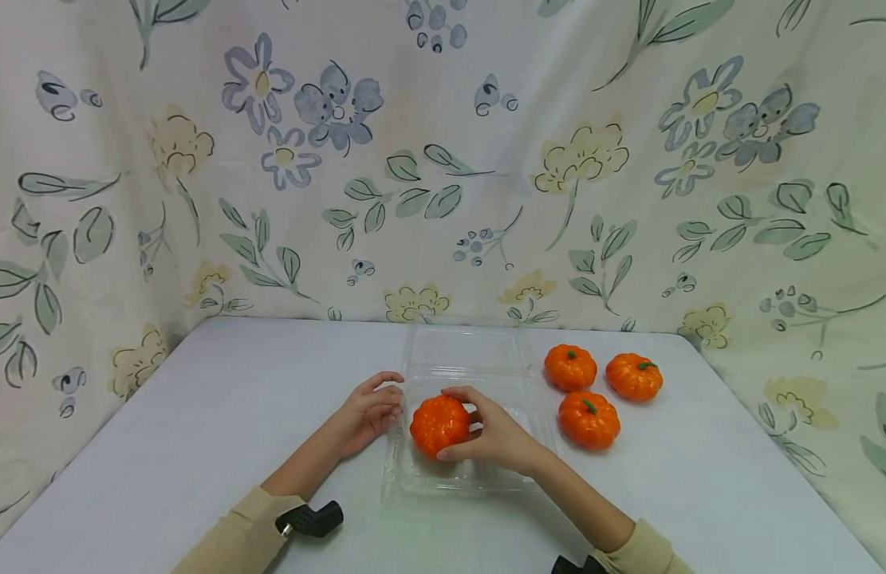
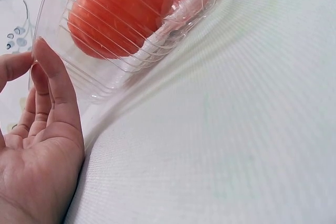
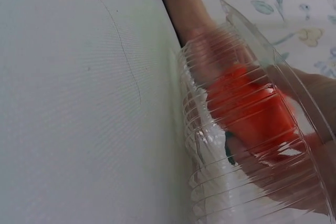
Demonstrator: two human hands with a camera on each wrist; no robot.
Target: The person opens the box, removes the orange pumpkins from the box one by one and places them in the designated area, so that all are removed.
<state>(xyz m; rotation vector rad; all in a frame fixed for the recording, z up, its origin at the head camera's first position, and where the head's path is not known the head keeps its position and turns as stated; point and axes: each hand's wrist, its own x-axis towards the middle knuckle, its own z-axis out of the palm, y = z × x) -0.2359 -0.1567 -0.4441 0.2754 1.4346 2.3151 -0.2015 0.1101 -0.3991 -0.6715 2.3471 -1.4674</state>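
In the head view, my right hand (image 1: 496, 434) grips an orange toy pumpkin (image 1: 439, 426) from its right side, thumb near and fingers far. The pumpkin is in the front left part of a clear plastic clamshell container (image 1: 467, 483). Its green stem (image 3: 229, 148) shows low down in the right wrist view, on the side towards the table. My left hand (image 1: 371, 414) is at the container's left edge. In the left wrist view, the thumb and a finger of that hand (image 2: 44, 129) pinch the clear rim, with the pumpkin (image 2: 118, 17) behind the ribbed wall.
Three more orange pumpkins stand right of the container: one at the back (image 1: 570, 367), one in front (image 1: 589, 420), one farther right (image 1: 633, 377). The container's clear lid (image 1: 467, 349) lies folded back. A floral curtain (image 1: 443, 159) hangs behind the white table (image 1: 220, 414).
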